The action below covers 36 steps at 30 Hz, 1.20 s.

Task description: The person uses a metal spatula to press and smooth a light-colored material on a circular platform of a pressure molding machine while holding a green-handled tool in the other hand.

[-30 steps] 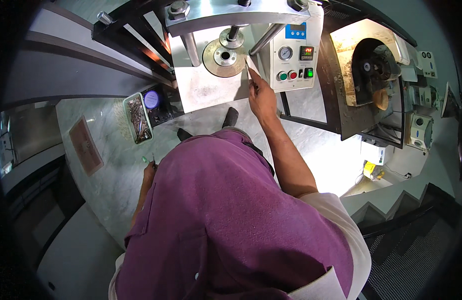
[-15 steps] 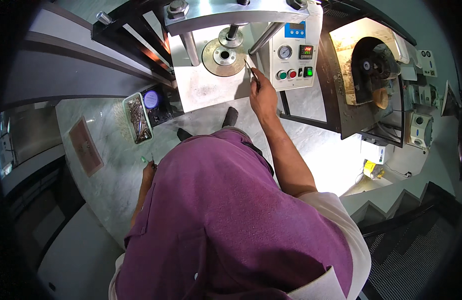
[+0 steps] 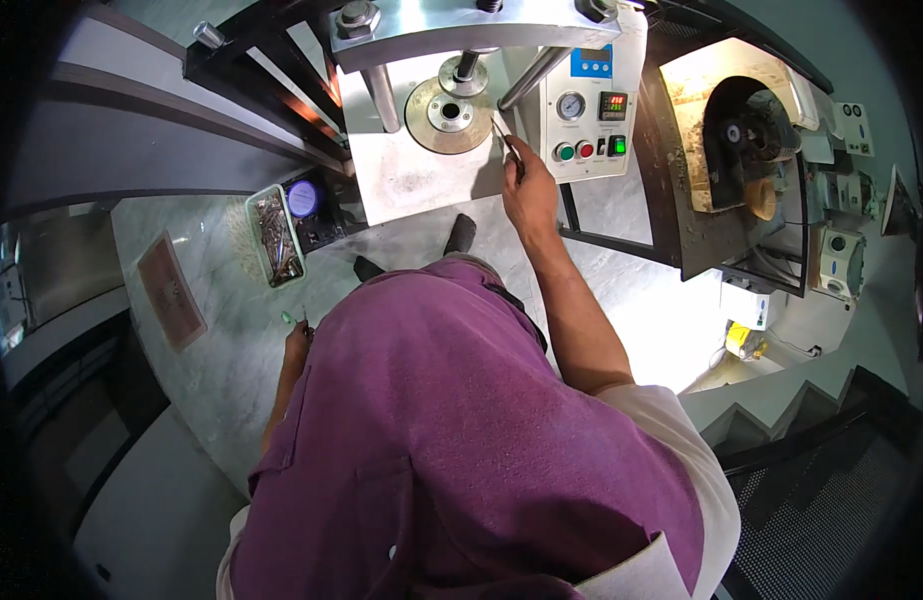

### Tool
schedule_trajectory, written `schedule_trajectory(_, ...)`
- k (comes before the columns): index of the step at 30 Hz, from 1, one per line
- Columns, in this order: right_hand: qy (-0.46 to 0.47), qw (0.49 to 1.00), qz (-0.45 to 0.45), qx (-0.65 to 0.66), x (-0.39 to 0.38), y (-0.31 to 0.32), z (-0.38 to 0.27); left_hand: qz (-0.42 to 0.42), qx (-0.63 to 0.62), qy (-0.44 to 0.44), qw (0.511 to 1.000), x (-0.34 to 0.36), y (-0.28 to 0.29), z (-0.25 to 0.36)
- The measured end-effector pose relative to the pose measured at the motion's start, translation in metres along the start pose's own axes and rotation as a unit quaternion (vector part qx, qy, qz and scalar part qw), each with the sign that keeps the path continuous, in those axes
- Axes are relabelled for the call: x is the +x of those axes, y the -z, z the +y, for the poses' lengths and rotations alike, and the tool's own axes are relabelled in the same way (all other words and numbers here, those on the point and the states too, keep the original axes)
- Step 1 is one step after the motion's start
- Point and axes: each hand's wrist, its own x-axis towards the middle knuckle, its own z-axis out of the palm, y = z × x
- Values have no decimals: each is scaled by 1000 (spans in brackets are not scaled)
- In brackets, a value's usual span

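Note:
My right hand grips a thin metal tool, perhaps tweezers, with its tip at the right edge of the round metal plate on the press. A flanged ring with a dark hole sits on that plate, below the press shaft. The white control panel with gauge, displays and buttons is just right of my hand. Low at my left side, my left hand is partly hidden by the purple apron and closed on a small tool, with a green piece beside it.
A tray of metal parts and a lidded blue container lie at the left, near a pinkish mat. A furnace-like machine stands at the right, with a stair railing at the lower right. My feet are below the press.
My right hand has shifted very slightly rightward with the tool, whose tip stays at the plate's edge. Little else has moved.

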Motion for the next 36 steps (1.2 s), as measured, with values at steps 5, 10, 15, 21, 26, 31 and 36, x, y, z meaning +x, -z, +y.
schedule_trajectory(5, 4, 1000, -4, 7, 4, -2, -7, -13, -287, 219, 932, 12, 1, -19)
schedule_trajectory(10, 39, 999, 16, 17, 7, -9, 0, -1, 54, 13, 998, 4, -2, -3)
schedule_trajectory(15, 15, 1000, 11, -21, 17, -17, -7, 9, -125, 80, 989, -7, 3, 0)
schedule_trajectory(21, -10, 999, 40, -30, 21, -11, -4, 43, -91, 12, 995, -28, 3, 45)
schedule_trajectory(26, -11, 999, -13, -32, 25, -14, -15, -1, -184, 158, 970, -10, -3, -7)
schedule_trajectory(31, 11, 999, -21, -32, 28, -12, -15, 10, -43, 59, 997, -6, -3, -11)
schedule_trajectory(36, 13, 999, -13, -36, 36, -13, -16, 33, -18, 36, 999, 12, -6, -34)
